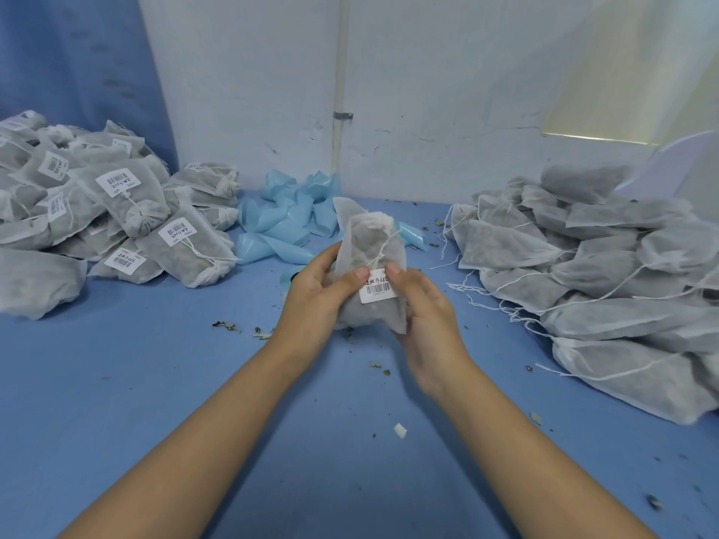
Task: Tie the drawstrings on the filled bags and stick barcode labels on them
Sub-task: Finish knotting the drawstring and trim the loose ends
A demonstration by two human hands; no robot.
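A filled white mesh bag [369, 247] stands upright in the middle of the blue table, its neck gathered and its drawstring hanging down the front. A white barcode label [376, 291] sits on the bag's front. My left hand [315, 293] grips the bag from the left, thumb pressing the label's top left corner. On the other side my right hand [422, 301] grips the bag, thumb on the label's top right corner.
A heap of labelled bags [97, 212] lies at the left. Unlabelled bags with loose strings [607, 274] are piled at the right. Light-blue backing strips [288, 219] lie behind the bag. Leaf crumbs dot the blue table [194, 383]. A white wall rises behind.
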